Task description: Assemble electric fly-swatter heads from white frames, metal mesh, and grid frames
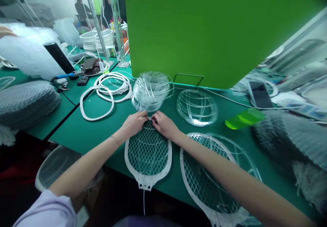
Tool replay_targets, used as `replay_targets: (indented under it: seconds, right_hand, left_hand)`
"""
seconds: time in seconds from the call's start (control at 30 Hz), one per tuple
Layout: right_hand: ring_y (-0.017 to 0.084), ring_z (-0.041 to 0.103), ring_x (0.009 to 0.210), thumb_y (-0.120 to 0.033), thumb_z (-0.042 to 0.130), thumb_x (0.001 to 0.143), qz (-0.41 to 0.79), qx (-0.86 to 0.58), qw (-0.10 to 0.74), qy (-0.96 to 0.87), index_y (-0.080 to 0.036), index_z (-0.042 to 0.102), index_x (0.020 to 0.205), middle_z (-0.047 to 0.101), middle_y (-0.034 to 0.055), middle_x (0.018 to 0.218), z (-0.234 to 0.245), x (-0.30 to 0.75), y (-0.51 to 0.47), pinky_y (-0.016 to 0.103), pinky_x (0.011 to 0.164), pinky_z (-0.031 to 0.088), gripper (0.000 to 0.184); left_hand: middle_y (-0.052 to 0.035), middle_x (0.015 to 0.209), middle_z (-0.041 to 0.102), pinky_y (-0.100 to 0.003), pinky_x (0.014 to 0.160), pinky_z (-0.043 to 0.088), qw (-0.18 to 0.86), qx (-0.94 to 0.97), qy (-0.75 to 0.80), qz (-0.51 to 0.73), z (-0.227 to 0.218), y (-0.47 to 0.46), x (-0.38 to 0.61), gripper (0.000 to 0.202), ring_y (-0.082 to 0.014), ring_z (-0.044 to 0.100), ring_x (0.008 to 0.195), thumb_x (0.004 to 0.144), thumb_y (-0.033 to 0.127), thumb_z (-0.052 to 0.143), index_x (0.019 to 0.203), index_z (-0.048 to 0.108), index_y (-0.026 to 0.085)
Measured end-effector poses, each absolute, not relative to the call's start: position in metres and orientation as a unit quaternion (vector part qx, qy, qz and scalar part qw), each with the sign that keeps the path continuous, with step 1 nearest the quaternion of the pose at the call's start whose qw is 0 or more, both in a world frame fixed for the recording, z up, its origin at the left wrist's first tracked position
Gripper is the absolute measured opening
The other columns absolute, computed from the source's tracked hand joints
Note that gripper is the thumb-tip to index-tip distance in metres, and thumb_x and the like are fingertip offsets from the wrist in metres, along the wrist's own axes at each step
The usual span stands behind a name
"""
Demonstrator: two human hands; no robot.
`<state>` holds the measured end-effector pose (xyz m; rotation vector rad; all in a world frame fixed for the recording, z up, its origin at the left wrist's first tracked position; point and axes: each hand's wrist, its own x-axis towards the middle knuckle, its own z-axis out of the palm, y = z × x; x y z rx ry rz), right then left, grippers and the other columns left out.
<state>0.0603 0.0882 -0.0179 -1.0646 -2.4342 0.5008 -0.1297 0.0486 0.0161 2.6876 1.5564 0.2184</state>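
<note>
In front of me on the green table lies a white racket-shaped frame (169, 159) with mesh stretched across it. Its tabbed end points toward me, and a thin white cord hangs down from it. At the far rim, my left hand (135, 124) pinches the edge with bent fingers. Close beside it my right hand (163, 123) grips the same rim, thumb and fingers together. What exactly lies between the fingertips is hidden. Just beyond both hands sits a pile of clear plastic rings (150, 91). A second meshed frame (187, 179) lies under my right forearm.
White ring frames (83, 108) lie at the left, clear rings (196, 108) at the right. A green cylinder (244, 118), a phone (260, 94) and a grey mesh bundle (283, 138) are further right. Another mesh roll (25, 102) sits left. A green panel (204, 29) stands behind.
</note>
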Motion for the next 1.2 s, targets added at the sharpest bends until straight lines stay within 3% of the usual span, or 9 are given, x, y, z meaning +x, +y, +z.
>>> replay_targets:
  seconds: [0.13,0.3,0.4,0.5,0.6,0.77,0.9,1.03,1.2]
  right_hand:
    - [0.019,0.061,0.093,-0.012,0.053,0.093,0.195,-0.388,0.226,-0.872,-0.015,0.065,0.097,0.064,0.009,0.099,-0.019,0.059,0.086,0.031,0.087,0.051,0.012]
    - [0.02,0.062,0.094,-0.012,0.053,0.094,0.203,-0.393,0.216,-0.871,-0.016,0.07,0.093,0.066,0.0095,0.098,-0.008,0.058,0.091,0.033,0.089,0.05,0.018]
    - [0.022,0.063,0.095,-0.014,0.056,0.093,0.202,-0.389,0.201,-0.876,-0.017,0.071,0.094,0.068,0.0103,0.099,0.011,0.065,0.073,0.035,0.087,0.05,0.016]
    - [0.025,0.062,0.099,-0.024,0.058,0.093,0.168,-0.396,0.214,-0.877,-0.017,0.069,0.102,0.067,0.0119,0.104,0.033,0.077,0.019,0.038,0.085,0.05,0.016]
    - [0.025,0.063,0.084,-0.04,0.065,0.089,0.171,-0.389,0.17,-0.889,-0.018,0.066,0.096,0.066,0.0086,0.089,0.042,0.087,-0.048,0.037,0.075,0.051,0.023]
    - [0.024,0.063,0.086,-0.03,0.071,0.086,0.106,-0.348,0.14,-0.921,-0.018,0.065,0.086,0.067,0.0083,0.091,0.025,0.095,-0.094,0.04,0.083,0.051,0.014]
    - [0.022,0.064,0.09,-0.029,0.062,0.093,0.051,-0.328,0.141,-0.933,-0.02,0.065,0.09,0.07,0.0085,0.099,0.018,0.097,-0.09,0.045,0.101,0.045,0.01]
    - [0.021,0.066,0.09,-0.03,0.06,0.095,0.051,-0.339,0.128,-0.931,-0.021,0.066,0.094,0.07,0.0072,0.099,0.021,0.096,-0.093,0.044,0.1,0.044,0.011]
    - [0.023,0.066,0.093,-0.028,0.065,0.091,0.046,-0.365,0.119,-0.922,-0.021,0.067,0.089,0.071,0.0077,0.105,0.022,0.091,-0.098,0.045,0.099,0.042,0.007]
  left_hand:
    - [-0.0093,0.115,0.066,-0.03,0.082,0.054,0.017,0.866,0.495,0.074,0.021,0.047,-0.13,0.033,-0.0206,0.065,0.099,0.091,0.008,0.044,0.105,0.073,0.017]
    - [-0.0127,0.141,0.054,-0.043,0.103,0.046,0.013,0.871,0.486,0.072,0.038,0.007,-0.127,0.043,-0.0284,0.056,0.121,0.092,0.015,0.043,0.13,0.062,0.016]
    - [-0.0123,0.14,0.056,-0.044,0.102,0.047,0.062,0.87,0.489,0.035,0.043,-0.023,-0.125,0.045,-0.0288,0.058,0.12,0.091,0.019,0.044,0.134,0.058,0.016]
    - [-0.013,0.14,0.057,-0.045,0.111,0.039,0.09,0.864,0.494,0.026,0.045,-0.035,-0.123,0.052,-0.0298,0.054,0.126,0.09,0.023,0.048,0.141,0.051,0.013]
    - [-0.0125,0.14,0.057,-0.045,0.113,0.035,0.099,0.865,0.492,0.025,0.048,-0.033,-0.122,0.06,-0.0289,0.054,0.127,0.089,0.025,0.049,0.147,0.043,0.012]
    - [-0.0117,0.134,0.062,-0.045,0.115,0.031,0.101,0.864,0.493,0.015,0.053,-0.038,-0.121,0.066,-0.0303,0.049,0.133,0.089,0.031,0.053,0.15,0.039,0.013]
    - [-0.0089,0.147,0.053,-0.051,0.117,0.026,0.109,0.85,0.516,0.001,0.056,-0.048,-0.122,0.073,-0.0376,0.039,0.14,0.087,0.044,0.059,0.152,0.038,0.019]
    - [-0.0114,0.144,0.055,-0.052,0.117,0.024,0.156,0.851,0.501,-0.037,0.063,-0.045,-0.127,0.082,-0.0334,0.05,0.132,0.085,0.047,0.062,0.155,0.031,0.019]
    - [-0.0164,0.146,0.053,-0.058,0.118,0.012,0.168,0.86,0.475,-0.078,0.068,-0.04,-0.131,0.11,-0.0381,0.043,0.138,0.07,0.066,0.071,0.157,0.024,0.018]
